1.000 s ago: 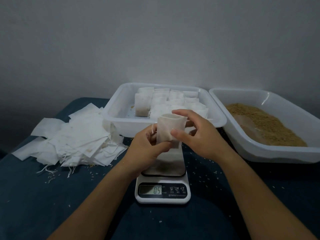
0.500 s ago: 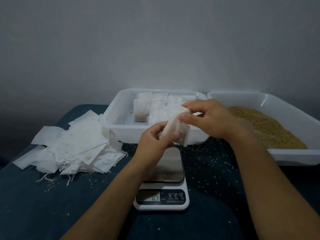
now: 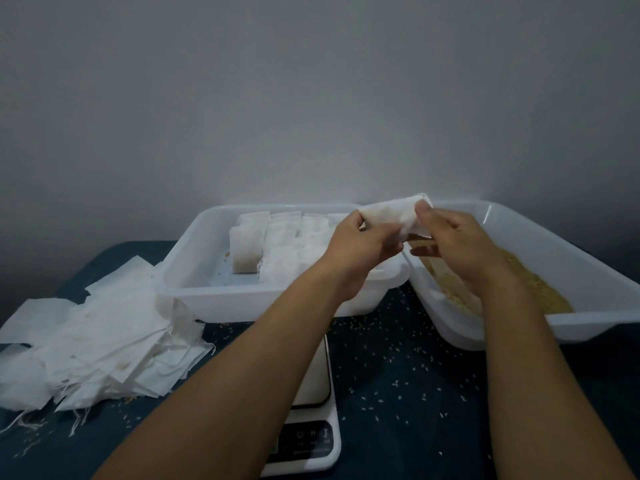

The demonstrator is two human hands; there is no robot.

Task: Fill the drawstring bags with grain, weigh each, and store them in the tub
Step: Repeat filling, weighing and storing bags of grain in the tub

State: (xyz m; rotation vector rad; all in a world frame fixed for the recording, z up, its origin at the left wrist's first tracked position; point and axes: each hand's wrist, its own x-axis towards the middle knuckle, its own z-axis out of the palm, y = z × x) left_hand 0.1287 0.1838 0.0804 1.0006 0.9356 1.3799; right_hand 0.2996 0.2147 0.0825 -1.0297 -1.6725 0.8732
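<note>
Both hands, the left hand (image 3: pixel 360 244) and right hand (image 3: pixel 453 244), keep a pinching grip on the empty drawstring bag (image 3: pixel 393 216) held between storage tub (image 3: pixel 194 292) and grain tray (image 3: pixel 588 268); best spread its mouth wide over the grain (image 3: pixel 540 289) before scooping.

There is just one camera, worn on the person's head. It looks forward and a bit down, and a plain grey wall (image 3: pixel 311 98) fills the whole top half of the frame. The dark blue cloth table (image 3: pixel 398 393) lies low in the frame, close by. Both bare arms reach up from the bottom edge into the middle. The wide lens bends the edges, so the white plastic tub of grain (image 3: pixel 588 327) at the right looks tilted.
</note>
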